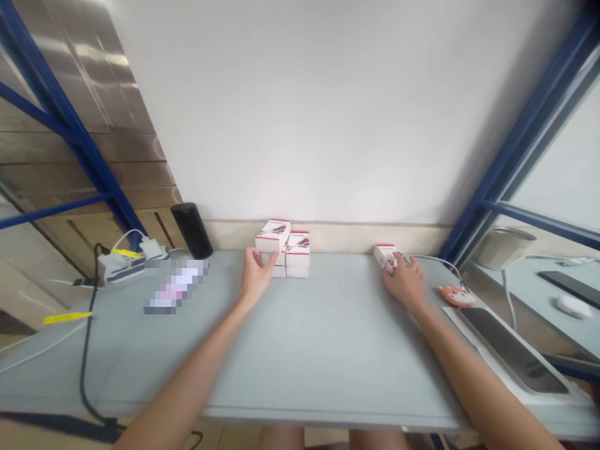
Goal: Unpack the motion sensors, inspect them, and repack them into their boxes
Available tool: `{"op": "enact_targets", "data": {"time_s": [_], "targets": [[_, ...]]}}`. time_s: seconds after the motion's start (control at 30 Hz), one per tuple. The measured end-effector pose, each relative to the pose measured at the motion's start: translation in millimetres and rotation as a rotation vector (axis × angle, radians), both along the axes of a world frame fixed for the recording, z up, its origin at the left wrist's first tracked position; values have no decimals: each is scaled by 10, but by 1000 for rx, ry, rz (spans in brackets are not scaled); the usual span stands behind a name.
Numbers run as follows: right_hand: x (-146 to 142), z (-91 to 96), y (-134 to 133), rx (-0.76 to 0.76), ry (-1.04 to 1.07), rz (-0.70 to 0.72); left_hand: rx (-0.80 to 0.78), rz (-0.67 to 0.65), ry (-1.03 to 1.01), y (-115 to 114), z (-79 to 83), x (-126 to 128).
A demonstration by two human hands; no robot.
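Observation:
Several small white cardboard boxes with red edges stand stacked at the back middle of the table. My left hand is closed on the upper left box, thumb at its front and fingers at its left side. This box sits slightly askew above a lower one, beside the right-hand part of the stack. Further right, my right hand is closed around another white and red box near the table's back edge. The fingers cover much of that box's front and right side.
A black cylinder stands at the back left, near a blurred-out phone-like object and a power strip with cables. At right lie an orange item and a dark tablet-like slab. Blue frame posts flank the grey table.

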State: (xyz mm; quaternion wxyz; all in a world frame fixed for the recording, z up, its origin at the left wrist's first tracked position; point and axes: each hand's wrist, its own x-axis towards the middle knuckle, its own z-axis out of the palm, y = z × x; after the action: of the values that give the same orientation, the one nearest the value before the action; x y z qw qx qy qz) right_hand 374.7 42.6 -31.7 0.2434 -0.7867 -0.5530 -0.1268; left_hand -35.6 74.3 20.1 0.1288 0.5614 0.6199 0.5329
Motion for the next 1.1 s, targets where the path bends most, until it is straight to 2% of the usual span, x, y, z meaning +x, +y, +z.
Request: {"op": "enact_targets", "data": {"time_s": [0.1, 0.27, 0.53, 0.67, 0.83, 0.93, 1.07, 1.1], "targets": [[52, 49, 5, -47, 130, 17, 43, -88, 45, 43, -76, -10], [83, 169, 25, 37, 514, 100, 89, -119, 64, 73, -136, -27], [-222, 240, -20, 49, 1011, 253, 71, -111, -27, 178, -118, -79], [-389, 320, -90, 15, 1245, 406, 62, -111, -51, 156, -54, -109], [-555, 549, -307, -171, 1660, 756, 139, -6, -87, -119, 62, 61], [-724, 613, -432, -229, 1704, 875, 112, -176, -82, -354, 44, 343], [-1016, 570, -574, -351, 1563, 1018, -39, -526, -103, -617, -106, 754], [-1078, 553, -612, -374, 1497, 1048, -117, -686, -199, -663, -139, 815]]}}
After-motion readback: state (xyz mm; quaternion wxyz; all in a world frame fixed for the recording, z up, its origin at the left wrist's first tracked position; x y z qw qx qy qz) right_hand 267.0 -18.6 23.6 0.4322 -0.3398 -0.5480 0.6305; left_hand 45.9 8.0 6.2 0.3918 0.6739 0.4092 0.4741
